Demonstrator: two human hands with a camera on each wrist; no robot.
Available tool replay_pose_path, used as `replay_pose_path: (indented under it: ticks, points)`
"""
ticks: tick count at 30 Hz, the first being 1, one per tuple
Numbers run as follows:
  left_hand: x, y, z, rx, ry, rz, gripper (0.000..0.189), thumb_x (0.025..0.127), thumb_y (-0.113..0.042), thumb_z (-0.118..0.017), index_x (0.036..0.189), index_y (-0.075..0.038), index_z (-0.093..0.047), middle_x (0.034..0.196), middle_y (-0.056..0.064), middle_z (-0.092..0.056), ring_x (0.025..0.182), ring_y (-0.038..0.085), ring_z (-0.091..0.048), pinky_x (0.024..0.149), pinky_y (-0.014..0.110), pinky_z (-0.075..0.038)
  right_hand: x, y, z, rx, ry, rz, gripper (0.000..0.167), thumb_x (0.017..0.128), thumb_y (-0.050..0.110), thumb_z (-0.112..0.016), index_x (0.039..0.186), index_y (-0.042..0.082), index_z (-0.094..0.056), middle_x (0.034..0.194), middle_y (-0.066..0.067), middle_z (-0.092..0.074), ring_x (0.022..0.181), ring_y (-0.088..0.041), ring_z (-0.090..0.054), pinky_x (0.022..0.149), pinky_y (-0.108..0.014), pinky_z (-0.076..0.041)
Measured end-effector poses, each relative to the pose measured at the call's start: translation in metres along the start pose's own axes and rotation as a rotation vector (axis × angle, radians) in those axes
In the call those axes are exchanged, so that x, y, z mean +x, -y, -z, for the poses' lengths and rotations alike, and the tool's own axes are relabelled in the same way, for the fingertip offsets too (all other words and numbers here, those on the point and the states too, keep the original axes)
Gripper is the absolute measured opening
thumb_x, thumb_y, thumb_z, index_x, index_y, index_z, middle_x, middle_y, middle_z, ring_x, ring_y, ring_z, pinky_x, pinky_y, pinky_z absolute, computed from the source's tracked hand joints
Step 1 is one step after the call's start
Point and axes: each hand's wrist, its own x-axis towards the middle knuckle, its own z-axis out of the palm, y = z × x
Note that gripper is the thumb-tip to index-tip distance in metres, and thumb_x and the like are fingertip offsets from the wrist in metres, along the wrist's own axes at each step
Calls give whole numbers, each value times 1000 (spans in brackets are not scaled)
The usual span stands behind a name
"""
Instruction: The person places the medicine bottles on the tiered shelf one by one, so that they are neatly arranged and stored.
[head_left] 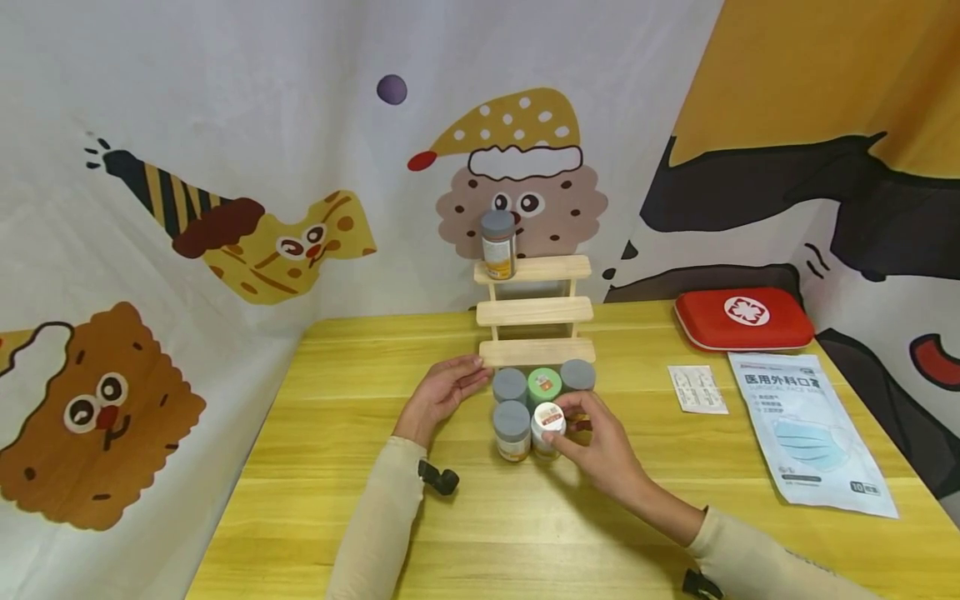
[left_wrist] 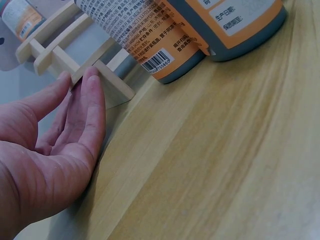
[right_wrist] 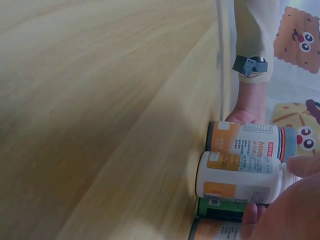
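My left hand [head_left: 442,390] pinches the left end of the lowest step of a small three-step wooden rack [head_left: 534,311], thumb and fingertips on either side of it in the left wrist view. With thumb and fingers, my right hand [head_left: 603,446] holds a white bottle [right_wrist: 240,177] by its upper part, its white cap [head_left: 550,414] facing up. Left of that bottle stands a grey-lidded bottle [head_left: 512,432]. Behind them, a green-lidded bottle [head_left: 544,384] stands between two more grey-lidded ones. Another grey-lidded bottle [head_left: 498,244] stands on the rack's top step, at its left end.
On the table's right side lie a red zip case [head_left: 742,320], a small white printed packet [head_left: 697,389] and a blue-white face mask pack [head_left: 810,433]. A cartoon-print cloth [head_left: 337,167] hangs behind the wooden table [head_left: 360,367].
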Motion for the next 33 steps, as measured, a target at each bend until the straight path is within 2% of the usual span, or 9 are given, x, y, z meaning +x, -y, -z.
replay_pose_path:
  ticks: [8, 12, 16, 19, 23, 28, 33]
  points:
    - [1, 0, 0, -7, -4, -4, 10, 107, -3, -60, 111, -5, -69, 95, 6, -81, 94, 16, -80, 94, 29, -66, -1, 3, 4, 15, -20, 28, 41, 84, 6, -89, 118, 13, -66, 113, -4, -67, 102, -20, -65, 86, -40, -67]
    - [2, 1, 2, -16, -6, 0, 10, 107, -3, -60, 111, -5, -69, 95, 6, -81, 94, 16, -80, 95, 29, -66, -4, 10, 9, 14, -22, 55, 42, 84, 6, -89, 117, 17, -66, 113, 1, -67, 105, -15, -64, 89, -39, -66]
    - [2, 1, 3, -15, -2, 4, 10, 107, -3, -59, 114, -4, -67, 95, 6, -81, 95, 16, -80, 97, 30, -66, -5, 21, 16, -5, -23, 119, 45, 82, 4, -89, 117, 20, -66, 112, 6, -67, 105, -9, -63, 90, -35, -64]
    - [2, 0, 3, -10, -1, 2, 11, 107, -3, -60, 115, -4, -67, 96, 6, -81, 96, 16, -79, 98, 31, -65, -3, 31, 23, -4, -38, 214, 47, 80, 0, -88, 118, 18, -66, 110, 4, -67, 102, -8, -63, 86, -28, -63]
    - [1, 1, 3, -10, -6, 1, 10, 107, -4, -60, 112, -5, -69, 97, 7, -81, 97, 17, -79, 100, 32, -65, 2, 44, 32, 3, -57, 309, 48, 78, -3, -87, 118, 16, -68, 109, 1, -68, 99, -7, -63, 81, -23, -62]
    - [3, 2, 3, -12, -10, 3, 11, 107, -4, -60, 111, -5, -70, 97, 7, -81, 97, 17, -79, 99, 31, -65, 15, 59, 47, -9, -79, 349, 48, 80, -3, -87, 121, 16, -69, 114, 2, -71, 99, -7, -64, 80, -22, -61]
    - [3, 2, 2, -5, -1, 0, 10, 107, -4, -59, 111, -5, -69, 96, 7, -81, 96, 17, -79, 97, 30, -66, 36, 69, 59, -4, -147, 387, 43, 84, -4, -83, 123, 11, -72, 119, -6, -74, 100, -7, -63, 84, -18, -58]
